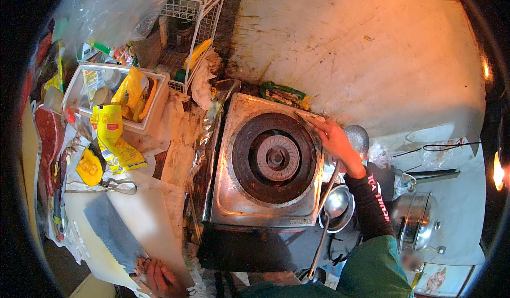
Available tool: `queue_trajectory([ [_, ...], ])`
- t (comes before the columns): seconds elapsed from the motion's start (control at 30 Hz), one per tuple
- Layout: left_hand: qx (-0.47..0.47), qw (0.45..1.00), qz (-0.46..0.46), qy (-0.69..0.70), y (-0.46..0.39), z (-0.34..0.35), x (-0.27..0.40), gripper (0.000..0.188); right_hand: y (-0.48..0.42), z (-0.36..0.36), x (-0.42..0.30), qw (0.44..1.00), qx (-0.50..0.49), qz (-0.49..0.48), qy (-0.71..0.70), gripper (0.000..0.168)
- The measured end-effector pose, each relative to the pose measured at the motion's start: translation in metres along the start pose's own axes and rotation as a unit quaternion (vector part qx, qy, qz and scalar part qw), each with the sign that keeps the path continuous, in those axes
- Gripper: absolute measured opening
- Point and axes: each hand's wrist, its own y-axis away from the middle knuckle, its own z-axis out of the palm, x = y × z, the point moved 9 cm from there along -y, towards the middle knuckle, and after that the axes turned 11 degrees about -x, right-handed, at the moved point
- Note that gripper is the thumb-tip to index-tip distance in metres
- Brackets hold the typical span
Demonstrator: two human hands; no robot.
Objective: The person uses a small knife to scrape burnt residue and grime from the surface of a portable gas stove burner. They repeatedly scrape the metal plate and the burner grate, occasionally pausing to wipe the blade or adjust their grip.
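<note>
My right hand (336, 138) reaches to the back right edge of a gas stove (221, 202). Its fingers point along the metal top beside the round black burner ring (243, 158); their undersides are hidden. At the lower left, my left hand (161, 278) is curled at the handle end of a cleaver (113, 228), which it appears to grip. The broad blade lies over a white cutting board (159, 226). A metal ladle (336, 202) rests over a bowl (346, 222) right of the stove. Near my right wrist is a perforated skimmer (357, 138).
A white plastic box (155, 126) holds jars and yellow packets. Before it lie a yellow packet (113, 138) and a cut pumpkin piece (91, 168). A white wire rack (199, 23) stands behind. A lidded metal pot (416, 220) sits at right. A green packet (285, 95) lies behind the stove.
</note>
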Motion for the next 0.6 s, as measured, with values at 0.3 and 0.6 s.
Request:
queue_trajectory([
  [0.3, -0.113, 0.986, -0.109, -0.056, -0.009, 0.010, -0.007, 0.023, -0.019, 0.016, -0.006, 1.000, 0.013, -0.004, 0.016, 0.032],
  [0.6, -0.026, 0.988, -0.152, -0.029, -0.025, -0.022, 0.023, 0.023, -0.065, 0.026, -0.079, 0.994, -0.026, -0.106, 0.001, 0.034],
])
